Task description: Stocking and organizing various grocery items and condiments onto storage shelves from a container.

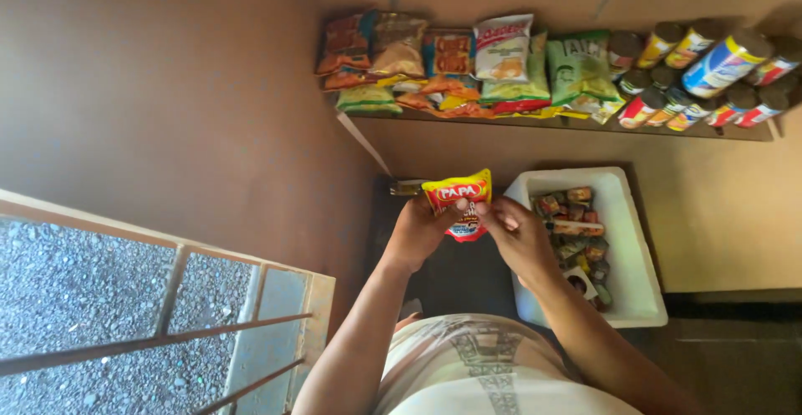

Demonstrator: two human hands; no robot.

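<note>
Our pale shirt (493, 373) fills the bottom edge, both forearms reaching up from it. Left hand (418, 233) and right hand (520, 235) meet on one yellow-and-red sachet (459, 202), held upright in the air just left of the white foam tray (639, 248). Grip: left thumb and fingers are pinched on the sachet's lower left edge, right fingertips pinched on its lower right edge. Neither hand is spread.

Tray holds a loose jumble of small packets (576, 231), right beside our right wrist. Above, a wall shelf (752, 131) carries snack bags (501, 51) stacked leaning, and tins (727, 64) lying on their sides.

Risks we see:
- Sachet is held only by the bottom edge, so it is top-heavy; if either pinch slackens, it likely tips and falls to the dark surface below.
- Right forearm crosses the tray's near corner. Tray looks light, so a nudge could shift it or spill packets.
- Tins on their sides could roll if the shelf gets bumped; we can't tell if anything stops them.
- Bags look loosely piled and overhang the shelf front; a brush would probably pull some down.

Barred window (167, 315) sits to our left, well apart.
</note>
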